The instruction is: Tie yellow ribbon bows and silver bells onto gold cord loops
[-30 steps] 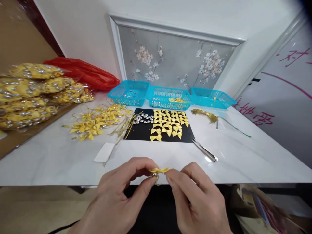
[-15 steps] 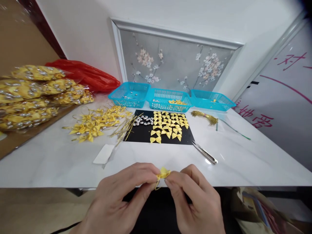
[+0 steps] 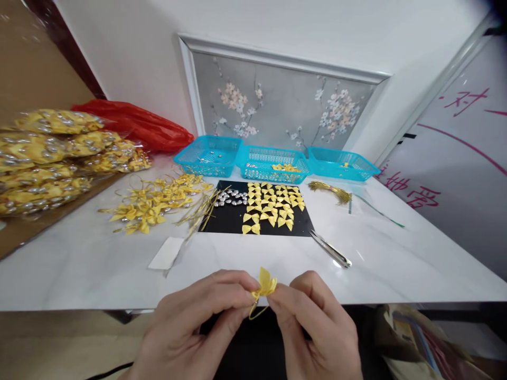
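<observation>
Just over the table's front edge, a small yellow ribbon bow is pinched between my two hands. My left hand is closed, thumb and fingers on the bow's left side. On its right side, the fingertips of my right hand press together. A thin gold wire makes a loop below the bow. Beyond my hands lies a black mat with rows of yellow bows and a cluster of silver beads. Several loose gold wires rest across the mat's left edge.
Metal snips lie right of the mat, near a wire bundle. Finished bow pieces are heaped left, behind a white card. Blue baskets line the wall. Filled plastic bags and a red bag sit far left.
The bow has turned so that one of its loops stands up higher, and the wire loop below it shows larger. Both hands stay pinched on it; the view has shifted slightly.
</observation>
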The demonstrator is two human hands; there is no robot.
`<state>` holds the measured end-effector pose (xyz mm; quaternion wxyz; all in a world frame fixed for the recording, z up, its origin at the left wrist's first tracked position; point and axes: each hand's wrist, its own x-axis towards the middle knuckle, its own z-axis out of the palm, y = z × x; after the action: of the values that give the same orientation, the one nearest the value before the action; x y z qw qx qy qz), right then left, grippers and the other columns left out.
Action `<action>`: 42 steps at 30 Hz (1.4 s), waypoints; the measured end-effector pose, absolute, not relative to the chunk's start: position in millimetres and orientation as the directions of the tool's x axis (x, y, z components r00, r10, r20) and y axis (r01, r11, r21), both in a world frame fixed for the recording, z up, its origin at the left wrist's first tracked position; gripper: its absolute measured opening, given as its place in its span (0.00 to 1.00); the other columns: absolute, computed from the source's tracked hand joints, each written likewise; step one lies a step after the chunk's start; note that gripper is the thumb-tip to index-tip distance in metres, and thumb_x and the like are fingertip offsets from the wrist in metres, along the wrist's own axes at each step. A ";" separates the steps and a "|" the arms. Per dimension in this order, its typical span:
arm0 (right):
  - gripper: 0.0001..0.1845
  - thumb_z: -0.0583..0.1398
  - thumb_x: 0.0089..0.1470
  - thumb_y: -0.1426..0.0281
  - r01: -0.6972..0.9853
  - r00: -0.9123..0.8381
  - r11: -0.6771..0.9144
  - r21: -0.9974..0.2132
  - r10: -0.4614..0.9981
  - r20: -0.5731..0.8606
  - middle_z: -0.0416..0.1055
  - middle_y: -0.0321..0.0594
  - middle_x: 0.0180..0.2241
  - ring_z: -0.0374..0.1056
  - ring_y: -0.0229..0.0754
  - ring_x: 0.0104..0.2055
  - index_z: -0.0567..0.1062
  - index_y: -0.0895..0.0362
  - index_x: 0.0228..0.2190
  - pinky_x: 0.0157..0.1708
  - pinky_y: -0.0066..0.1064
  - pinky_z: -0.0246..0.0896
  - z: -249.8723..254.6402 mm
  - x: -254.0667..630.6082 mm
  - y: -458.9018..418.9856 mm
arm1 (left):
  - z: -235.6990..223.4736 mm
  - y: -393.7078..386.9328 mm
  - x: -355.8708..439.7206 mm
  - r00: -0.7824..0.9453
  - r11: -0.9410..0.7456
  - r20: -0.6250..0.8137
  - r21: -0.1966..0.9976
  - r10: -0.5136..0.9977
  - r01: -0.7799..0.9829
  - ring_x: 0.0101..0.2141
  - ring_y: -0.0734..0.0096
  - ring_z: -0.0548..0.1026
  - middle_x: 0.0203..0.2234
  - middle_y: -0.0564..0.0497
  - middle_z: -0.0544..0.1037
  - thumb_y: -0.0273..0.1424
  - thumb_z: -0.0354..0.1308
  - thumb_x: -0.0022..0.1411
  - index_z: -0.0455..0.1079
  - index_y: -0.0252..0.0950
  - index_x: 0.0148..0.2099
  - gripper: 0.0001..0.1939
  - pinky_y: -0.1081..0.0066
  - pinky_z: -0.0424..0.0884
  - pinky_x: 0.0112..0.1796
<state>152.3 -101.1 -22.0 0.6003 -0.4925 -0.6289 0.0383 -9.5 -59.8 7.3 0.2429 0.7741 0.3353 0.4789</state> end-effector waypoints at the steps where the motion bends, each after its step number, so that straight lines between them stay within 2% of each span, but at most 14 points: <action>1: 0.15 0.55 0.61 0.80 0.585 0.196 0.515 -0.627 0.660 0.725 0.54 0.33 0.25 0.55 0.33 0.22 0.79 0.54 0.39 0.17 0.25 0.51 -22.4 153.4 -101.0 | 7.4 -59.6 -9.3 0.318 -0.658 0.578 0.694 0.751 0.293 0.35 0.73 0.83 0.38 0.59 0.84 0.16 0.60 0.57 0.76 0.49 0.39 0.19 0.79 0.78 0.40; 6: 0.19 0.54 0.60 0.82 0.630 0.140 0.515 -0.581 0.661 0.737 0.53 0.33 0.27 0.53 0.33 0.22 0.78 0.53 0.43 0.17 0.27 0.46 -21.7 158.5 -100.8 | 7.7 -58.8 -8.5 0.328 -0.654 0.567 0.681 0.755 0.329 0.34 0.72 0.83 0.37 0.59 0.85 0.17 0.61 0.58 0.77 0.49 0.38 0.18 0.78 0.78 0.40; 11: 0.21 0.54 0.59 0.84 0.640 0.120 0.518 -0.568 0.663 0.739 0.54 0.33 0.28 0.55 0.32 0.24 0.78 0.52 0.44 0.19 0.26 0.49 -20.1 160.8 -101.2 | 6.4 -58.6 -6.7 0.296 -0.671 0.602 0.664 0.741 0.330 0.34 0.72 0.83 0.37 0.61 0.85 0.17 0.62 0.57 0.77 0.50 0.39 0.18 0.77 0.79 0.40; 15: 0.20 0.55 0.60 0.84 0.600 0.117 0.524 -0.604 0.690 0.715 0.55 0.33 0.29 0.55 0.32 0.24 0.78 0.50 0.44 0.19 0.26 0.48 -22.0 161.0 -100.7 | 3.7 -58.2 -7.7 0.289 -0.687 0.623 0.657 0.727 0.310 0.33 0.73 0.82 0.36 0.60 0.85 0.17 0.62 0.57 0.77 0.48 0.39 0.17 0.78 0.79 0.41; 21: 0.15 0.57 0.61 0.81 0.518 0.169 0.528 -0.672 0.708 0.686 0.56 0.33 0.27 0.58 0.34 0.24 0.78 0.51 0.42 0.20 0.26 0.54 -24.4 156.6 -99.6 | 1.0 -55.6 -10.8 0.351 -0.756 0.669 0.588 0.654 0.289 0.37 0.75 0.82 0.39 0.57 0.84 0.16 0.61 0.58 0.76 0.44 0.42 0.17 0.82 0.77 0.44; 28: 0.14 0.56 0.62 0.79 0.500 0.242 0.485 -0.717 0.717 0.654 0.58 0.33 0.26 0.59 0.35 0.24 0.78 0.51 0.39 0.20 0.28 0.53 -21.4 148.5 -102.2 | -0.1 -57.0 -11.4 0.347 -0.764 0.684 0.607 0.642 0.217 0.38 0.78 0.82 0.40 0.59 0.84 0.14 0.60 0.56 0.75 0.44 0.44 0.20 0.87 0.76 0.44; 36: 0.09 0.58 0.62 0.75 0.457 0.294 0.448 -0.769 0.739 0.606 0.60 0.33 0.25 0.59 0.35 0.23 0.77 0.52 0.34 0.20 0.28 0.52 -19.7 142.1 -103.8 | -0.1 -58.1 -11.1 0.359 -0.734 0.650 0.653 0.669 0.185 0.37 0.77 0.82 0.41 0.59 0.83 0.13 0.59 0.57 0.75 0.45 0.44 0.21 0.85 0.77 0.43; 42: 0.13 0.57 0.63 0.76 0.453 0.302 0.453 -0.768 0.732 0.610 0.57 0.33 0.26 0.58 0.35 0.24 0.78 0.48 0.38 0.21 0.29 0.51 -19.4 140.9 -105.0 | -0.7 -57.9 -11.2 0.327 -0.736 0.665 0.649 0.671 0.193 0.38 0.77 0.83 0.40 0.60 0.84 0.12 0.61 0.55 0.75 0.46 0.44 0.23 0.85 0.77 0.42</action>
<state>140.9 -105.0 -19.4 0.6245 -0.5109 -0.5801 0.1118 -11.2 -57.9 -0.7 0.2348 0.7801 0.2770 0.5095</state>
